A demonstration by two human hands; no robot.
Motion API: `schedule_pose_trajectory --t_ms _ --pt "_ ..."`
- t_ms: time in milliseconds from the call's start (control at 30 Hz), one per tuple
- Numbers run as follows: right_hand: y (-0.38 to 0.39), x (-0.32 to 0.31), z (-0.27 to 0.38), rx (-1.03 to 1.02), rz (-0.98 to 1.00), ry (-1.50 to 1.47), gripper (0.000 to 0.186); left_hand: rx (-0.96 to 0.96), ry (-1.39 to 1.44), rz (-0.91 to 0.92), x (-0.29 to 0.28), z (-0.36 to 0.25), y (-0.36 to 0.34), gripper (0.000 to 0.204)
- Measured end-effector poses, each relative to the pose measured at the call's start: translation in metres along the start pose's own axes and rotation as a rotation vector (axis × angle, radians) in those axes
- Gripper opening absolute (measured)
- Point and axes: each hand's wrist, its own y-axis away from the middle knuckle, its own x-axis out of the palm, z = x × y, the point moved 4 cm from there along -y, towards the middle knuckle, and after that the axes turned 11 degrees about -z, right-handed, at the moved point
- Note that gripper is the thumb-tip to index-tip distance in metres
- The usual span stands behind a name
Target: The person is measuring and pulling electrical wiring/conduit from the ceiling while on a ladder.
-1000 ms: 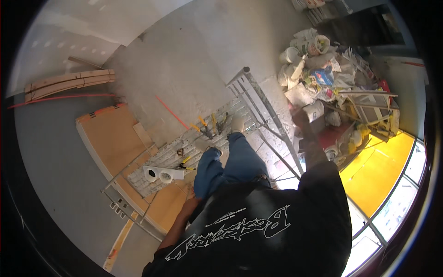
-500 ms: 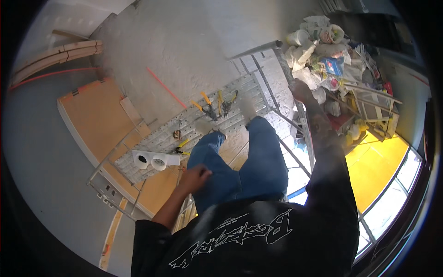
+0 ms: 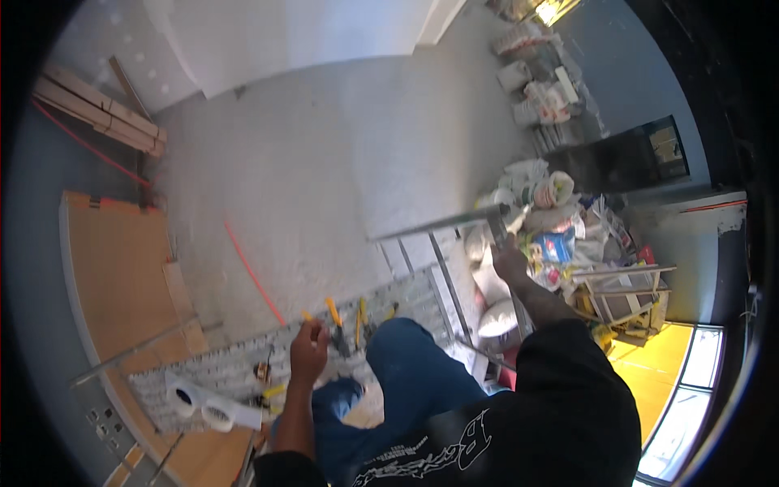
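My right hand (image 3: 510, 261), arm stretched out, grips the grey metal rail (image 3: 497, 225) at the right end of the scaffold. Over the perforated metal platform (image 3: 227, 351) my left hand (image 3: 309, 351) is raised, fingers curled together, with nothing plainly in them. Just beyond it lie hand tools: one with orange handles (image 3: 333, 312), another with yellow handles (image 3: 360, 321), partly hidden by my knee. A yellow-handled tool (image 3: 274, 391) and a small dark-and-orange item (image 3: 262, 372) lie nearer. At the platform's left end sits a white holder with two round cups (image 3: 215, 412).
Bags, buckets and debris (image 3: 556, 235) are heaped beyond the rail, beside a wooden frame (image 3: 625, 296). Brown boards (image 3: 114, 276) lean at the left wall, with stacked timber (image 3: 97, 105) further back. A red strip (image 3: 251, 272) lies on the concrete floor (image 3: 316, 178).
The view has tipped up, showing more floor and far wall. My left hand has risen from beside my thigh toward the tools. My legs have bent; my right hand stays at the rail.
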Motion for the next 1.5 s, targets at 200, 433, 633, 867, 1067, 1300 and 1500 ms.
schedule_pose_trajectory --t_ms 200,433,633,867,1067,1300,1500 --pt "-0.004 -0.045 -0.005 0.011 -0.111 -0.014 0.06 0.093 -0.435 0.141 0.022 0.011 0.011 0.041" --pt "-0.009 0.0 -0.052 -0.232 -0.282 -0.02 0.072 0.301 -0.59 0.034 0.025 -0.013 0.057 0.046" --pt "0.003 -0.024 -0.03 -0.06 -0.03 -0.138 0.072 0.373 -0.502 -0.161 0.017 -0.05 0.083 0.047" --pt "-0.001 -0.059 0.003 -0.038 -0.006 -0.227 0.061 0.506 -0.393 -0.305 0.024 -0.068 0.123 0.036" --pt "-0.005 -0.059 -0.01 0.0 -0.048 -0.327 0.059 0.718 -0.34 -0.225 0.046 -0.121 0.102 0.039" --pt "-0.021 -0.047 0.002 0.12 0.142 -0.656 0.055 0.627 -0.473 0.034 0.077 -0.084 0.088 0.039" --pt "-0.003 -0.012 -0.034 0.015 -0.255 -0.393 0.062 0.569 -0.646 0.378 0.115 -0.064 0.053 0.06"
